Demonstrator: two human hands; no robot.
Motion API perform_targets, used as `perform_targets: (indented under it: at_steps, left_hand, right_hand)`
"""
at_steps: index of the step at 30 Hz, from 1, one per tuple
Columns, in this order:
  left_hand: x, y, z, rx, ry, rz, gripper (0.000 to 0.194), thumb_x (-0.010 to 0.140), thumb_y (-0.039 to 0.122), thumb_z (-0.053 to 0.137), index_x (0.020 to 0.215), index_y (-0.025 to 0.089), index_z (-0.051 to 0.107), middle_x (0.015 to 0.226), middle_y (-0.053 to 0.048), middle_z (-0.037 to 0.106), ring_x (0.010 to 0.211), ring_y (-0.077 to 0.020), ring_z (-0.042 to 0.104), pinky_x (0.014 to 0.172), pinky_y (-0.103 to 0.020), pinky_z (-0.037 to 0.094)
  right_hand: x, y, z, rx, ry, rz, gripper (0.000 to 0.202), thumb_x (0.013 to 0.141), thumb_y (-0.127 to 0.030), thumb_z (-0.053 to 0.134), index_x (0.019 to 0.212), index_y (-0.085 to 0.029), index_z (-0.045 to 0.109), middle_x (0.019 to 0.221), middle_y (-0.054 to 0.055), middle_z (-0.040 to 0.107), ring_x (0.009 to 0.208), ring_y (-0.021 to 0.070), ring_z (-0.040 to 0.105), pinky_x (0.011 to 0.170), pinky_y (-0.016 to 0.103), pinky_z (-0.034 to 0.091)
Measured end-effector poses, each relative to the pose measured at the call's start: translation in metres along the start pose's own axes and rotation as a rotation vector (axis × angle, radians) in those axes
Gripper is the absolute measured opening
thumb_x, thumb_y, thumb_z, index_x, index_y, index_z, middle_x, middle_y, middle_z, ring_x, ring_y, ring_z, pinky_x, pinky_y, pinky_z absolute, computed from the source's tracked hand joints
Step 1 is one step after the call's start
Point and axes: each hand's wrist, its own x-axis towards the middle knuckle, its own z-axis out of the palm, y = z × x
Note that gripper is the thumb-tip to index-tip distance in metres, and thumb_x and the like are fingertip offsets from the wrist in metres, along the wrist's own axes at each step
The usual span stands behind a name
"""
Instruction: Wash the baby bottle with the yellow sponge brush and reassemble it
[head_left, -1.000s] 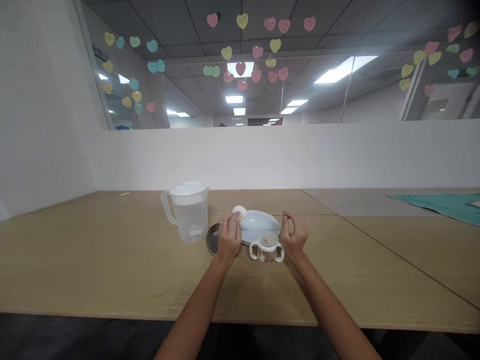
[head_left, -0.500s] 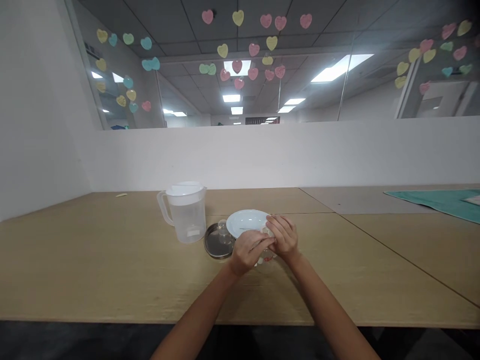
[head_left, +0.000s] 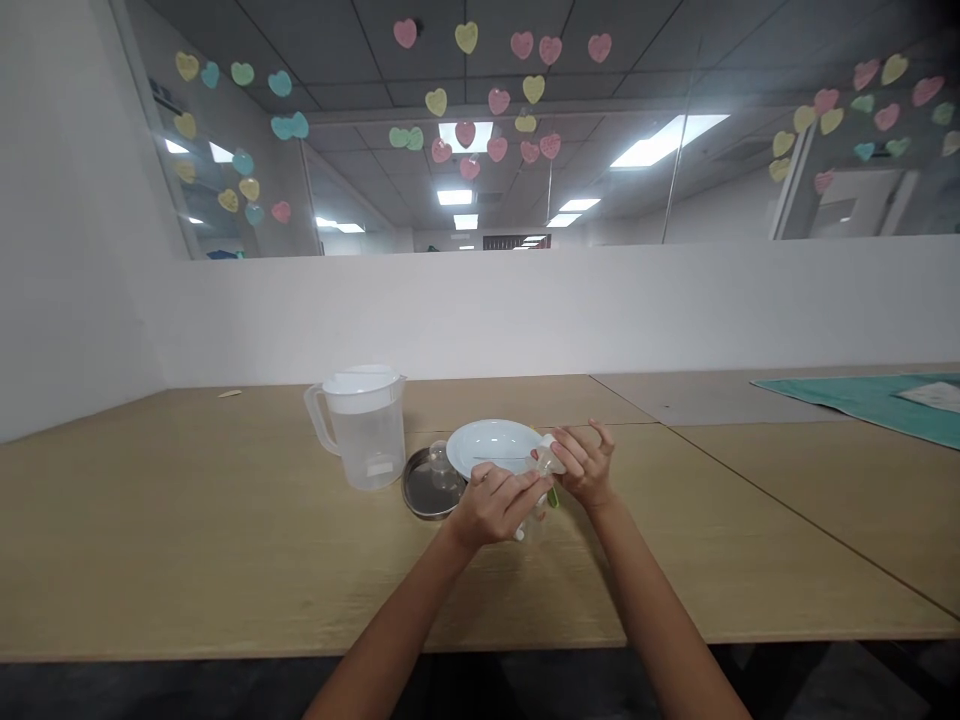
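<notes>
A window (head_left: 585, 100) fills the top of the frame, and a wooden table (head_left: 225, 540) spreads across the lower half, with a white wall (head_left: 450, 310) between them. A green cloth (head_left: 840, 396) lies at the right edge of the frame, well apart from the work. A lidded plastic jug (head_left: 367, 440) stands upright left of centre, its handle toward the left. Near the middle, a white bowl (head_left: 480, 440) sits just behind the hands, which cover its lower right side; a round metal pan (head_left: 424, 495) lies between jug and bowl. The left hand (head_left: 491, 508) reaches in at centre with bent fingers touching the lower end of a small clear piece (head_left: 551, 461); whether they pinch it, I cannot tell. The right hand (head_left: 585, 470) pinches that piece, right of centre and above the table, one finger raised. Below, the hands mostly hide a clear cup (head_left: 534, 522). A clear dome (head_left: 439, 456) is at the pan's upper right. A green strip (head_left: 553, 496) shows beneath the right hand, and a pale sliver (head_left: 229, 394) lies far left.
</notes>
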Motion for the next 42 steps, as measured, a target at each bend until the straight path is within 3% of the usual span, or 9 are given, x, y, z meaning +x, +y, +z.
perform_targets:
  at_steps: [3,6,9,11,17,20,29,35,42]
  left_hand:
    - [0.003,0.003,0.004,0.010,0.026,-0.059,0.028,0.089,0.020,0.046,0.113,0.028,0.058,0.091,-0.001,0.069,0.075,-0.0129,0.059,0.077,-0.029,0.036]
    - [0.004,0.007,0.010,-0.076,0.028,-0.287,0.030,0.090,0.023,0.042,0.116,0.024,0.057,0.100,-0.006,0.067,0.089,-0.0169,0.059,0.085,-0.034,0.037]
    - [0.001,0.010,0.015,-0.209,-0.079,-0.451,0.047,0.084,0.040,0.052,0.126,0.018,0.048,0.121,-0.013,0.056,0.110,-0.0238,0.051,0.092,-0.038,0.038]
    - [-0.001,0.010,0.016,-0.315,-0.178,-0.501,0.052,0.080,0.044,0.056,0.125,0.019,0.048,0.127,-0.012,0.050,0.116,-0.0246,0.047,0.096,-0.038,0.038]
    - [-0.006,0.002,0.017,-0.514,-0.236,-0.527,0.027,0.082,0.030,0.053,0.106,0.018,0.056,0.103,-0.008,0.063,0.099,-0.0203,0.055,0.089,-0.033,0.042]
    - [-0.008,-0.001,0.018,-0.546,-0.212,-0.543,0.020,0.080,0.026,0.055,0.097,0.017,0.058,0.096,-0.006,0.064,0.091,-0.0188,0.056,0.084,-0.031,0.043]
    - [-0.013,-0.004,0.022,-0.669,-0.122,-0.759,0.014,0.082,0.027,0.049,0.088,0.016,0.055,0.088,-0.005,0.063,0.083,-0.0164,0.057,0.078,-0.028,0.043]
    - [-0.013,-0.004,0.020,-0.835,-0.050,-0.777,0.031,0.082,0.028,0.049,0.109,0.017,0.039,0.099,-0.006,0.063,0.093,-0.0186,0.057,0.088,-0.033,0.040]
    - [-0.018,0.001,0.019,-0.706,-0.182,-0.637,0.054,0.082,0.031,0.050,0.130,0.018,0.030,0.123,-0.011,0.054,0.111,-0.0237,0.051,0.096,-0.038,0.037]
  right_hand:
    - [0.004,-0.004,0.000,0.007,0.037,0.037,0.021,0.081,-0.030,0.059,0.098,-0.028,0.046,0.095,0.000,0.067,0.087,0.0148,0.062,0.095,0.043,0.033]
    - [0.005,-0.008,0.002,0.000,0.067,0.284,0.030,0.081,-0.037,0.058,0.105,-0.023,0.047,0.097,0.007,0.065,0.090,0.0194,0.060,0.091,0.044,0.035]
    - [0.006,-0.012,0.001,0.010,0.174,0.539,0.034,0.078,-0.041,0.058,0.102,-0.018,0.050,0.090,0.009,0.062,0.088,0.0231,0.057,0.084,0.042,0.039]
    - [0.007,-0.014,0.000,0.057,0.162,0.602,0.027,0.080,-0.040,0.054,0.095,-0.018,0.052,0.084,0.008,0.061,0.082,0.0225,0.056,0.077,0.039,0.042]
    - [0.008,-0.030,-0.001,0.290,-0.091,0.410,0.022,0.080,-0.040,0.045,0.080,-0.020,0.054,0.068,0.005,0.060,0.062,0.0180,0.054,0.060,0.030,0.042]
    - [0.005,-0.038,0.001,0.330,-0.136,0.447,0.023,0.079,-0.039,0.044,0.080,-0.019,0.056,0.067,0.005,0.060,0.060,0.0179,0.056,0.058,0.029,0.043]
    - [0.004,-0.047,0.003,0.364,-0.095,0.409,0.024,0.080,-0.036,0.045,0.086,-0.018,0.059,0.070,0.006,0.064,0.062,0.0182,0.060,0.057,0.029,0.047]
    - [0.004,-0.050,0.004,0.360,-0.113,0.373,0.026,0.082,-0.038,0.042,0.088,-0.017,0.058,0.073,0.007,0.064,0.064,0.0187,0.061,0.058,0.030,0.047]
    - [0.004,-0.049,0.003,0.385,-0.127,0.319,0.021,0.081,-0.033,0.043,0.086,-0.017,0.057,0.066,0.006,0.060,0.060,0.0187,0.056,0.055,0.030,0.043]
